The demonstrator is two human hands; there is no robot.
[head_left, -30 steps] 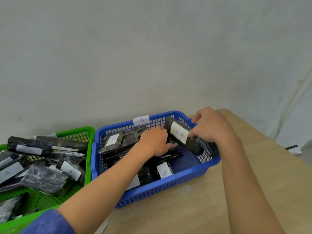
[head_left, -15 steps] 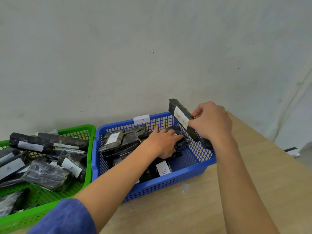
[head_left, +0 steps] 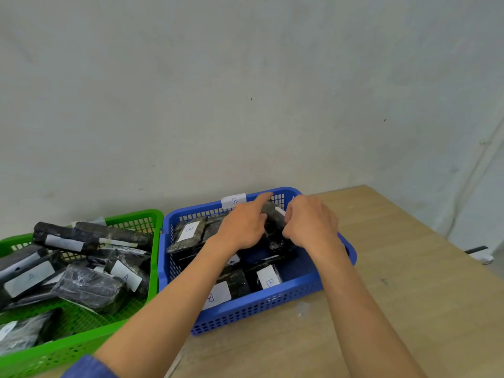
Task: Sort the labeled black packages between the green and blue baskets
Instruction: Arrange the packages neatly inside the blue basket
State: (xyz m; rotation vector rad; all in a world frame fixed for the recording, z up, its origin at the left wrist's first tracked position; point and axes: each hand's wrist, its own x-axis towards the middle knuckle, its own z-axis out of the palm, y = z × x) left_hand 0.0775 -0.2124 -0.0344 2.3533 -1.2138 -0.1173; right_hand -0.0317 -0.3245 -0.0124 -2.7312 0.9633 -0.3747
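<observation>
A blue basket (head_left: 272, 309) with a "B" tag stands on the table and holds several black packages labelled B. Left of it a green basket (head_left: 81, 347) holds several black packages labelled A. Both my hands are over the back right of the blue basket. A black package (head_left: 274, 216) with a white label sits between them, tilted. My right hand (head_left: 309, 223) grips it from the right, and my left hand (head_left: 242, 227) touches it from the left with the index finger stretched over its top end. Most of the package is hidden by my hands.
A grey wall rises right behind both baskets. The wooden table (head_left: 395, 282) extends to the right and toward me. A small dark object (head_left: 477, 251) lies beyond the table's right edge.
My right hand has lowered the raised package back down into the blue basket. My left hand has come up from the basket's contents to meet it.
</observation>
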